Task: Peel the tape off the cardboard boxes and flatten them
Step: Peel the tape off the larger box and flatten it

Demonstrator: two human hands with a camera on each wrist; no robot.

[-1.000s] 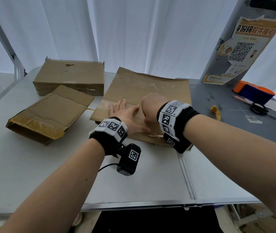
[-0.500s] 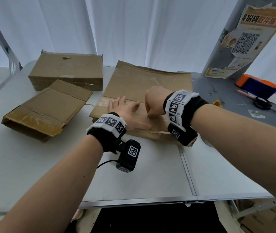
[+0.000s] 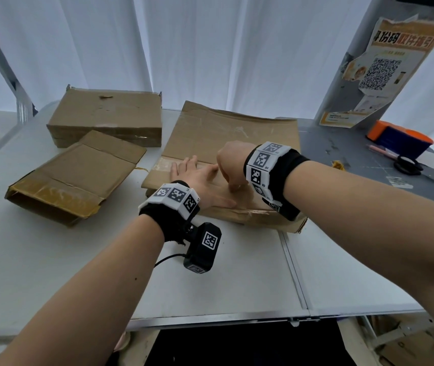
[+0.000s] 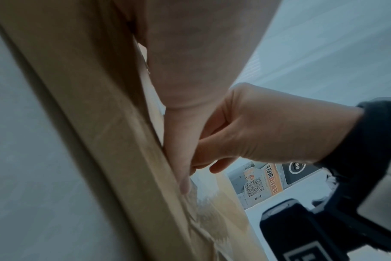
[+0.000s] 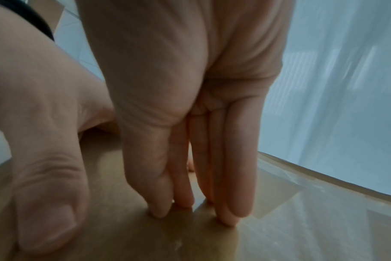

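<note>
Pinning the centre-frame box [image 3: 226,143] flat, the left hand [image 3: 197,178] lies open; tape is evidently picked at by the right hand [image 3: 233,165], fingertips [image 5: 225,219] pressed down, nothing grasped.

head overhead, wrists close (shared cardboard [image 3: 231,133])

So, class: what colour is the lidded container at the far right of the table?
The container is dark blue with an orange lid, clearest in the head view.

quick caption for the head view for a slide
Left hand presses the flattened cardboard box flat while right hand picks at its surface.
</note>
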